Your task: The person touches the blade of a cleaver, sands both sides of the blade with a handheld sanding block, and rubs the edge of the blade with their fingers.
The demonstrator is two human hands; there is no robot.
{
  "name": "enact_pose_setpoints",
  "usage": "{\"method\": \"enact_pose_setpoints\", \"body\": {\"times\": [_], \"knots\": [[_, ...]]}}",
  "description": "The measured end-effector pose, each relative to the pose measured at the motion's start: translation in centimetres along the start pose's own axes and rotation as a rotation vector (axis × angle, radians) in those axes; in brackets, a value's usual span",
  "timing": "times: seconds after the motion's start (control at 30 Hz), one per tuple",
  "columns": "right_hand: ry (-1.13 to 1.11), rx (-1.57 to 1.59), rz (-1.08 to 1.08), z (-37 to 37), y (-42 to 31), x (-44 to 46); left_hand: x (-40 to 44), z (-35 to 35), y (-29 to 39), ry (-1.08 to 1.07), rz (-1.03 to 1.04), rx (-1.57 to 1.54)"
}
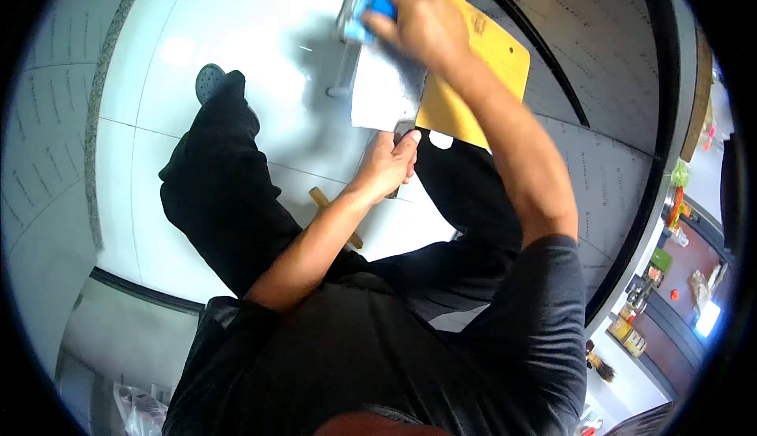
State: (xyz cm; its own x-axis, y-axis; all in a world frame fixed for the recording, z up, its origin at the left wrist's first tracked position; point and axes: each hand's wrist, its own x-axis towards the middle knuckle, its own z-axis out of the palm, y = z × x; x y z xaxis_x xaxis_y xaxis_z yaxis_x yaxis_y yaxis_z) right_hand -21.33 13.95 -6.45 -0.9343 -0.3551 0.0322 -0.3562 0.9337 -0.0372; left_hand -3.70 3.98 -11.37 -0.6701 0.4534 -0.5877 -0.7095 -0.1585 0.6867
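Note:
My left hand is closed around the handle of a cleaver, with the thumb lying along the handle's top. The cleaver's broad, shiny blade points away from me and lies against the left side of a yellow cutting board. Above the blade's far end, my right hand is closed on a blue object with a clear part. Motion blurs that object, so its kind cannot be made out. My right forearm crosses over the board.
White floor tiles lie below, with my legs in black trousers spread apart. A wooden piece shows below my left forearm. Grey panels stand at right. Beyond them, a cluttered counter holds a yellow-labelled container and a brush.

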Motion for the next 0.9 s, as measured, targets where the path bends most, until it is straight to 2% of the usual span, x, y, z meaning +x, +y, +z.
{"method": "enact_pose_setpoints", "body": {"times": [0.07, 0.1, 0.17, 0.23, 0.3, 0.37, 0.5, 0.57, 0.63, 0.7, 0.77, 0.83, 0.9], "knots": [[-0.13, 0.023, -0.026, -0.8, -2.7, -5.0, 0.1, 0.1, -0.3, 0.018, -0.068, -0.027], [-0.047, 0.022, -0.172, -0.4, -3.2, -6.7, 0.3, 0.2, -0.4, 0.028, -0.033, -0.037], [-0.01, 0.054, -0.292, -0.3, -2.9, -6.8, 0.2, 0.1, -0.6, 0.011, 0.022, -0.07], [-0.074, 0.047, 0.051, -0.3, -2.0, -2.8, 0.0, 0.0, -0.3, 0.015, -0.039, -0.02], [0.032, -0.034, 0.076, -0.1, 0.5, 2.7, -0.1, -0.1, 0.3, 0.052, -0.038, -0.008], [-0.019, 0.001, 0.063, 0.8, 0.5, 0.9, 0.2, -0.2, -0.2, 0.013, -0.042, 0.021], [-0.055, 0.05, -0.146, -0.4, -3.4, -7.1, 0.3, 0.4, -0.5, 0.047, -0.031, -0.051], [-0.048, 0.046, -0.1, 0.1, -2.5, -5.6, 0.6, 0.2, -0.3, 0.061, -0.008, -0.067], [-0.058, 0.07, 0.063, 0.0, -1.3, -1.9, 0.2, -0.1, -0.3, -0.008, -0.022, 0.018], [0.064, -0.013, -0.007, 0.2, 0.0, 1.3, 0.3, 0.0, -0.4, 0.041, -0.016, -0.031], [0.018, -0.002, 0.018, 0.4, -0.9, -1.4, 0.5, -0.3, -0.7, -0.027, -0.045, -0.037], [-0.076, 0.022, -0.051, -0.6, -3.3, -5.8, 0.2, -0.1, -0.7, -0.007, -0.037, -0.059], [-0.017, 0.04, -0.163, -0.3, -4.1, -7.1, 0.0, 0.0, -0.3, 0.026, 0.007, -0.06]]}}
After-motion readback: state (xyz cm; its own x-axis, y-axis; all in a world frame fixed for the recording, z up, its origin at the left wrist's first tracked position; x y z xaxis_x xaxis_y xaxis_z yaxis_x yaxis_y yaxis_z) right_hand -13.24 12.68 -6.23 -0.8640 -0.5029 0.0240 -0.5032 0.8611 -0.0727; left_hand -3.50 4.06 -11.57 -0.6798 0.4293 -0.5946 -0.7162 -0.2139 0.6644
